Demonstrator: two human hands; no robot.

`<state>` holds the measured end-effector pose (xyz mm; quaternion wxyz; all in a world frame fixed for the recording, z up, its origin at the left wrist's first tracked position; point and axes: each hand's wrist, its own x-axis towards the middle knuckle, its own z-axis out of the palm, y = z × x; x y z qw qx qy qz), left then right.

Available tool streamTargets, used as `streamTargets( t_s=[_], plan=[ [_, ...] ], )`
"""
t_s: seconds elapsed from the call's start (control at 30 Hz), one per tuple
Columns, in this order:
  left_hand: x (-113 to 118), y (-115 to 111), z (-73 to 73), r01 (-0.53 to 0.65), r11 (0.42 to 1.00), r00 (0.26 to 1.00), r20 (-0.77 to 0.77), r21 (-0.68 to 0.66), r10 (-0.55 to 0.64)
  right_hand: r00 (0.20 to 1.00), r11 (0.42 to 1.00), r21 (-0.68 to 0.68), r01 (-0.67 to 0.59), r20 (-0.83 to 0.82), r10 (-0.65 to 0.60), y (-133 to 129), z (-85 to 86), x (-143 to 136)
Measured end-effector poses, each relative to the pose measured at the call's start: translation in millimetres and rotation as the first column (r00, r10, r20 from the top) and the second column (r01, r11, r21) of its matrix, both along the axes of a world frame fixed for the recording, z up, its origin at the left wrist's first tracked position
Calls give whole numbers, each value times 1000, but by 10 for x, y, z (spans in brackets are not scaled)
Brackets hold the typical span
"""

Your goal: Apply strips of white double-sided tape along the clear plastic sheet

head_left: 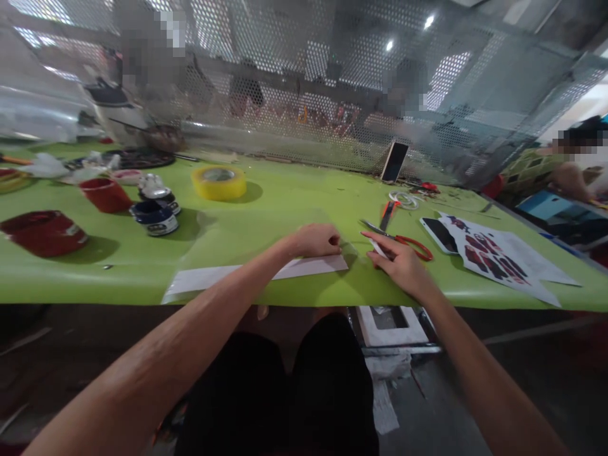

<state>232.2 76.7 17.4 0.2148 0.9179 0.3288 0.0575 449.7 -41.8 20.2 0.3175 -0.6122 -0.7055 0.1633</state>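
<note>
A white paper strip (308, 267) lies along the front of the green table, partly under a clear sheet (237, 237). My left hand (317, 240) rests at the right end of the strip with its fingers curled; what they hold, if anything, is hidden. To its right, my right hand (396, 259) pinches a small white piece (379, 249) between thumb and fingers, just above the table. Scissors with orange handles (415, 247) lie right behind my right hand, beside a black and orange cutter (388, 214).
Yellow tape (219, 183) sits behind the clear sheet. Red pots (104, 194) and a dark blue jar (154, 218) stand left. At right are a phone (439, 235) and printed paper (491, 256). Another phone (395, 161) leans against the mesh. A person's arm (572, 180) shows far right.
</note>
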Motion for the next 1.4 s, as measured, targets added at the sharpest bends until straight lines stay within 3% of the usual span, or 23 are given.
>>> streamTargets(
  t_s=[0.13, 0.23, 0.37, 0.43, 0.5, 0.6, 0.73, 0.87, 1.0, 1.13, 1.23, 1.33, 1.4],
  plan=[
    [-254, -215, 94, -74, 995, 986, 156, 67, 63, 1000, 1000, 2, -17, -11, 17, 16, -13, 39],
    [-665, -640, 92, -175, 968, 954, 276, 178, 122, 1000, 1000, 26, -1, 24, 0, 25, -5, 35],
    [-1218, -1310, -210, -373, 880, 903, 331, 293, 273, 992, 999, 45, 21, 120, -26, 29, 20, -21],
    [-1382, -1532, -417, -464, 788, 879, 317, 404, 355, 991, 999, 52, 16, 132, -23, 34, 16, -32],
    [-1452, -1642, -571, -460, 725, 888, 244, 512, 391, 993, 998, 63, 19, 116, -26, 37, -1, -23],
    [-1434, -1644, -634, -425, 711, 900, 173, 561, 401, 996, 997, 44, 66, 62, -69, 39, -27, -6],
    [-1315, -1540, -540, -392, 748, 917, 168, 535, 361, 994, 995, 8, 103, -37, -103, 61, -42, 0],
    [-1175, -1492, -512, -306, 787, 950, 231, 535, 212, 966, 984, 23, 175, -196, -168, 120, -78, 46],
    [-1088, -1576, -540, -269, 787, 956, 252, 555, 150, 949, 958, 79, 276, -182, -258, 127, -61, 34],
    [-1040, -1692, -500, -316, 762, 944, 272, 565, 189, 950, 945, 116, 305, -108, -293, 87, 130, -164],
    [-1012, -1649, -457, -326, 781, 937, 293, 532, 192, 953, 945, 127, 300, -78, -292, 120, 336, -338],
    [-947, -1511, -449, -349, 788, 922, 339, 507, 190, 973, 957, 178, 230, -28, -229, 190, 532, -444],
    [-869, -1443, -451, -381, 787, 901, 385, 486, 200, 991, 985, 113, 132, 17, -135, 216, 639, -485]
  ],
)
